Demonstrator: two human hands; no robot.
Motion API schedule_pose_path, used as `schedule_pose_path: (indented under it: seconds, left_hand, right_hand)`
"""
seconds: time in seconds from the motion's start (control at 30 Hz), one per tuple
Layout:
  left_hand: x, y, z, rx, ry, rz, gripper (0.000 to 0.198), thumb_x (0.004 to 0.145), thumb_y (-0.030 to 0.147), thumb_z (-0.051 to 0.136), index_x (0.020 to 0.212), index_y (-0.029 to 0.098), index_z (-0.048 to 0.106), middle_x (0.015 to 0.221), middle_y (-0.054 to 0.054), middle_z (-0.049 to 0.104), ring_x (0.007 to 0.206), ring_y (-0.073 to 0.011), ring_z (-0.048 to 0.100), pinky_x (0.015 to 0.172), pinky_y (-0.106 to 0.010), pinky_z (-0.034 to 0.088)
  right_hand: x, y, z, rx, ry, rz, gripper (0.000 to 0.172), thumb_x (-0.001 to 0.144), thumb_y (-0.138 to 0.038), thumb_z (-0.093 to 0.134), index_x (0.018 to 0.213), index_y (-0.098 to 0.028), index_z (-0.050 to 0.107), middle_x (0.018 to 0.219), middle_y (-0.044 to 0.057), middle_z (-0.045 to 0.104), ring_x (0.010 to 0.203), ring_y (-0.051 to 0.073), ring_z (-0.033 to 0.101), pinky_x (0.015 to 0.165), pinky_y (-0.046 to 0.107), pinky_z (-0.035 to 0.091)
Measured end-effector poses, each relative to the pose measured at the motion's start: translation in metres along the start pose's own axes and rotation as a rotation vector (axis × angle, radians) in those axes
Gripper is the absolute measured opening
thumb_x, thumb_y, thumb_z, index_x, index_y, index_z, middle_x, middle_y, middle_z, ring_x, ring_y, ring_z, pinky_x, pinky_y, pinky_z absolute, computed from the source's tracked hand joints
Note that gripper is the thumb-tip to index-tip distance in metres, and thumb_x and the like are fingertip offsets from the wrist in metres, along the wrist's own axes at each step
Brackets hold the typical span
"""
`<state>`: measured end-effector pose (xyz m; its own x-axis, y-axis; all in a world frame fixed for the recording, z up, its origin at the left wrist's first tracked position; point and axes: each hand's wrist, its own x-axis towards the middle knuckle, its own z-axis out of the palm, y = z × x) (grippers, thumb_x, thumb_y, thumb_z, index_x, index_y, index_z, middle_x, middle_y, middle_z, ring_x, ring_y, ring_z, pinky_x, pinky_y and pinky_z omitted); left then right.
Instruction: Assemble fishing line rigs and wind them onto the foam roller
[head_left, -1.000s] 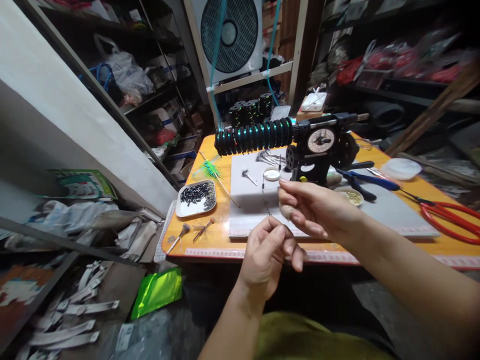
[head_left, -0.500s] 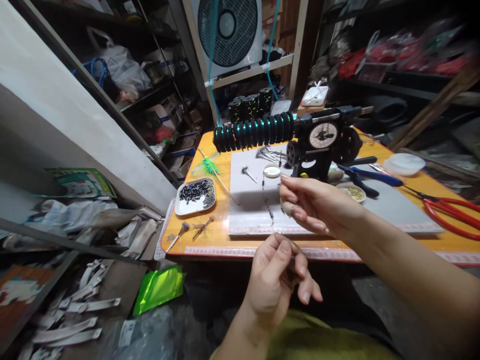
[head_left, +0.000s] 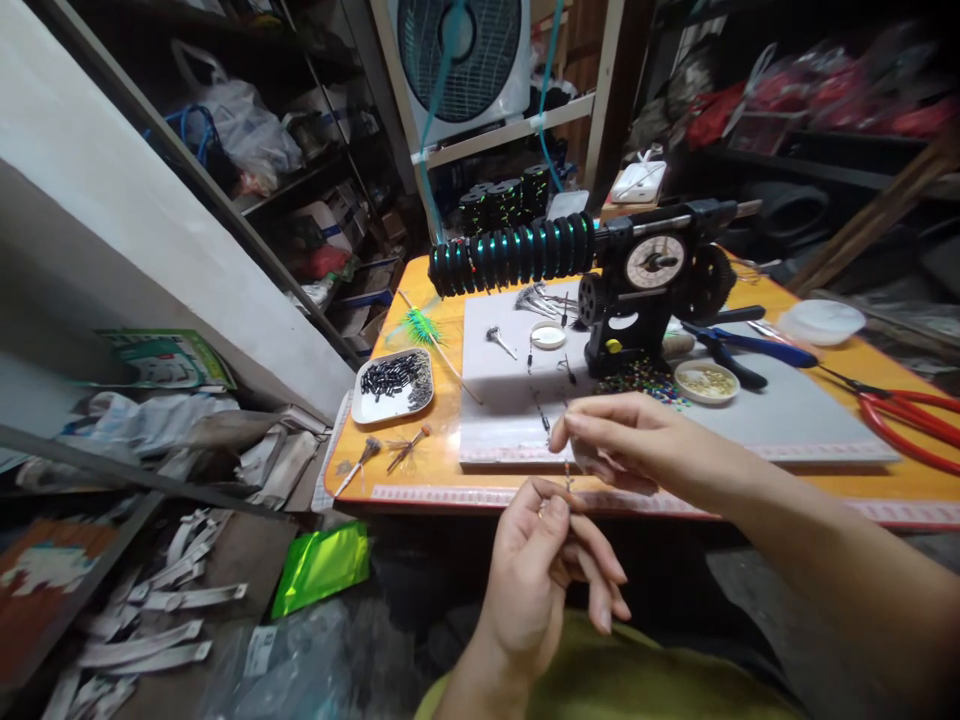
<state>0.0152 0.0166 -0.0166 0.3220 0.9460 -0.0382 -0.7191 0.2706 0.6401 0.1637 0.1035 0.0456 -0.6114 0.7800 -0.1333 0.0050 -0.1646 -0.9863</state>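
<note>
Left hand (head_left: 525, 560): thumb and forefinger pinched on thin beaded piece (head_left: 568, 479). Right hand (head_left: 634, 430): fingers curled just above, hold unclear. Advisable: light, steady pinch.

Bare room on the pale board (head_left: 802, 425) lay front right.
Black geared machine (head_left: 637, 290) blocked the rear, ringed shaft (head_left: 514, 252) jutting left with a gap beneath; pliers (head_left: 724, 358) and red-handled scissors (head_left: 896, 402) hemmed the right side.

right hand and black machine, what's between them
In the head view, coloured beads lie on the grey board between the right hand and the black machine.
</note>
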Motion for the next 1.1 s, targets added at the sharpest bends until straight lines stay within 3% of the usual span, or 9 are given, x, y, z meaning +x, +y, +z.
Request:
schedule_pose_path:
  seconds: [0.13, 0.27, 0.37, 0.5, 0.7, 1.1]
  left_hand:
    - [-0.006, 0.002, -0.001, 0.003, -0.003, -0.001, 0.021, 0.102, 0.03, 0.041, 0.089, 0.015, 0.048, 0.063, -0.004, 0.072, 0.034, -0.0078, 0.058, 0.041, -0.016, 0.05]
    - [-0.008, 0.003, 0.0, -0.006, -0.021, 0.004, 0.025, 0.104, 0.031, 0.035, 0.092, 0.015, 0.05, 0.064, -0.006, 0.073, 0.034, -0.0082, 0.059, 0.042, -0.017, 0.051]
    - [-0.012, 0.003, 0.0, -0.014, -0.017, 0.002, 0.025, 0.104, 0.03, 0.033, 0.097, 0.014, 0.051, 0.069, -0.006, 0.073, 0.037, -0.0079, 0.06, 0.045, -0.019, 0.054]
    - [-0.022, 0.004, -0.001, 0.0, 0.003, 0.007, 0.02, 0.102, 0.025, 0.037, 0.106, 0.012, 0.052, 0.073, -0.004, 0.071, 0.039, -0.0064, 0.06, 0.05, -0.022, 0.056]
    - [-0.036, 0.001, -0.001, 0.172, 0.13, 0.088, 0.014, 0.103, 0.027, 0.041, 0.109, 0.015, 0.046, 0.073, -0.003, 0.073, 0.044, -0.0072, 0.063, 0.047, -0.015, 0.051]
    - [-0.039, -0.006, -0.003, 0.189, 0.115, 0.121, 0.018, 0.101, 0.033, 0.045, 0.11, 0.017, 0.044, 0.07, -0.001, 0.073, 0.047, -0.0112, 0.066, 0.043, -0.017, 0.05]
  right_hand:
    - [-0.009, 0.009, 0.005, -0.163, -0.019, -0.005, 0.038, 0.083, -0.054, 0.068, 0.086, -0.016, 0.062, 0.056, -0.003, 0.053, 0.044, 0.005, 0.043, 0.039, 0.016, 0.034]
    - [-0.012, 0.011, 0.013, -0.088, 0.03, -0.044, 0.042, 0.083, -0.058, 0.065, 0.088, -0.017, 0.059, 0.063, -0.001, 0.058, 0.051, 0.008, 0.051, 0.042, 0.018, 0.046]
    - [-0.011, 0.014, 0.017, -0.024, 0.04, -0.058, 0.041, 0.085, -0.058, 0.064, 0.089, -0.018, 0.057, 0.065, -0.001, 0.057, 0.053, 0.008, 0.052, 0.043, 0.016, 0.047]
    - [-0.012, 0.021, 0.016, -0.008, 0.039, -0.051, 0.038, 0.088, -0.055, 0.061, 0.092, -0.018, 0.055, 0.067, -0.001, 0.056, 0.054, 0.008, 0.051, 0.043, 0.016, 0.047]
    - [-0.013, 0.032, 0.022, -0.006, 0.065, -0.09, 0.036, 0.093, -0.055, 0.055, 0.093, -0.019, 0.052, 0.069, -0.002, 0.053, 0.054, 0.008, 0.051, 0.044, 0.018, 0.046]
    - [-0.013, 0.034, 0.041, 0.156, 0.149, -0.058, 0.037, 0.091, -0.055, 0.057, 0.088, -0.019, 0.048, 0.06, -0.007, 0.048, 0.037, 0.001, 0.038, 0.036, 0.013, 0.026]
